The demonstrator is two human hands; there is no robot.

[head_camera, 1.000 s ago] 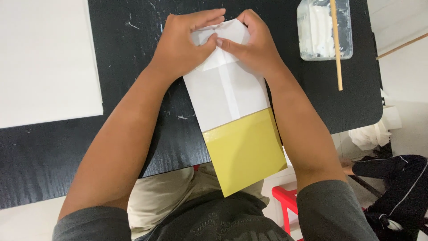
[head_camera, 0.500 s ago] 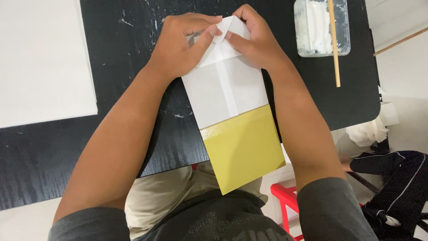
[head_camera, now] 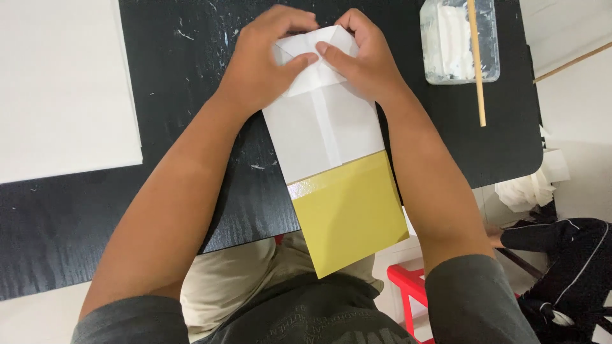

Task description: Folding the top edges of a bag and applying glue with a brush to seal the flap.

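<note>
Left hand [head_camera: 264,67] and right hand [head_camera: 363,60] are covering the folded paper's [head_camera: 325,130] top corners, upper centre. White sheet [head_camera: 60,89] is running off the left edge; plastic container [head_camera: 456,41] is being cropped at top.

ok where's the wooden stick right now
In the head view the wooden stick lies at upper right, across the clear container of white paste, beyond the right hand.

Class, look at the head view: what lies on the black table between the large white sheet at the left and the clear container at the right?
The folded white-and-yellow paper, pressed by the left hand and right hand.
</note>
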